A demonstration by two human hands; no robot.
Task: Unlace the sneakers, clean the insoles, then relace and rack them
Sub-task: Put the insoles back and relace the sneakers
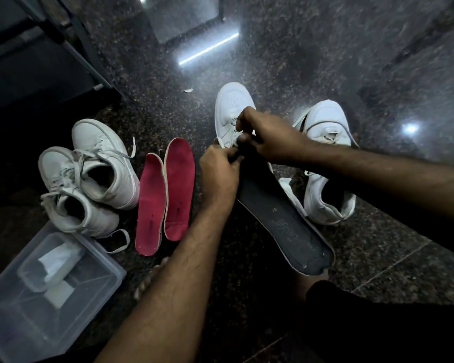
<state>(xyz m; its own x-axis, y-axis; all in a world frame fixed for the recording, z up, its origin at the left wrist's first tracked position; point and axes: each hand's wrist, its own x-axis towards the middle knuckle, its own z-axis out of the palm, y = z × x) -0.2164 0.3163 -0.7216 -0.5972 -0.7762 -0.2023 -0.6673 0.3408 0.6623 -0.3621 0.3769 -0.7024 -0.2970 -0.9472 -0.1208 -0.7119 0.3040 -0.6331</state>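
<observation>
**Both hands busy at the mouth of a white sneaker**

While the person sits on the dark speckled floor (299, 61), both hands meet at the centre of the view. Left hand (219, 176) has its fingers curled, pinching the front end of a dark grey insole (283, 226) that slants away toward 5 o'clock, its heel end lifted over the knee. Right hand (269, 138) is curled too, thumb and fingers gripping at the lace area of a white sneaker (231, 111); whether it pinches lace or insole tip I cannot tell. Its mate, a second white sneaker (325, 163), stands at 3 o'clock, just behind the right forearm. Two red insoles (165, 195) lie flat side by side at 9 o'clock of the hands, touching along their edges. Farther out at 9 o'clock sits another white pair (89, 176), laces loose, one shoe leaning on the other. At 8 o'clock, a clear plastic box (45, 289) holds white cloths. A dark rack (50, 48) stands at 11 o'clock.
</observation>
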